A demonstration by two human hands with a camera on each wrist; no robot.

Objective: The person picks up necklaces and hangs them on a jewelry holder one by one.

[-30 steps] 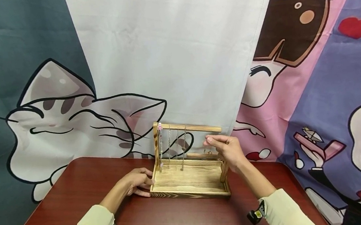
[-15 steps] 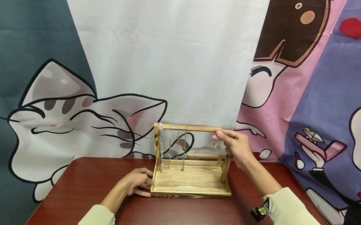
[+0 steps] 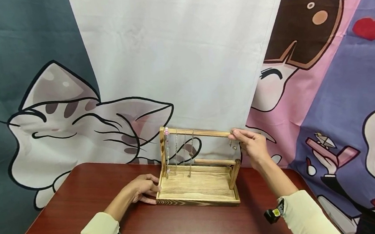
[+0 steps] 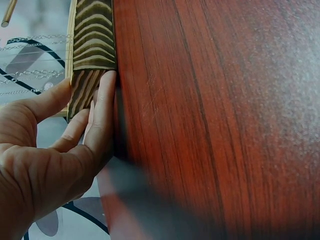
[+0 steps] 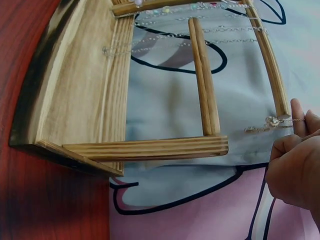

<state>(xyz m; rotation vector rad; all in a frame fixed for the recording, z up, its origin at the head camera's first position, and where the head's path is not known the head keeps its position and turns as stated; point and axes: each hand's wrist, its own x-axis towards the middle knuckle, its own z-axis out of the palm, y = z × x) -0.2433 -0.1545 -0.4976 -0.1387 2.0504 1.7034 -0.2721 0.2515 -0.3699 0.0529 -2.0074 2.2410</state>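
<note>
A wooden jewelry stand (image 3: 195,187) with a tray base stands on the table. Its upper bar (image 3: 206,133) is fixed on the left, and the bar's right end is free. My left hand (image 3: 142,188) grips the tray's left end, thumb on one side and fingers on the other, as the left wrist view shows. At the free tip of the bar, my right hand (image 3: 254,146) pinches a fine chain (image 5: 258,128) between thumb and forefinger. Whether the chain loops round the bar is unclear. Several chain necklaces (image 3: 191,153) hang farther left, one with pink beads (image 3: 166,131).
A shorter lower bar (image 3: 215,161) rests on the stand's right post (image 3: 234,175). The red-brown wooden table (image 3: 190,230) extends in front and to the left. Behind it hangs a printed cloth (image 3: 184,55) with cartoon figures.
My right hand has moved right and slightly up with the chain, from in front of the bar to its free tip. The left hand has kept its grip on the tray.
</note>
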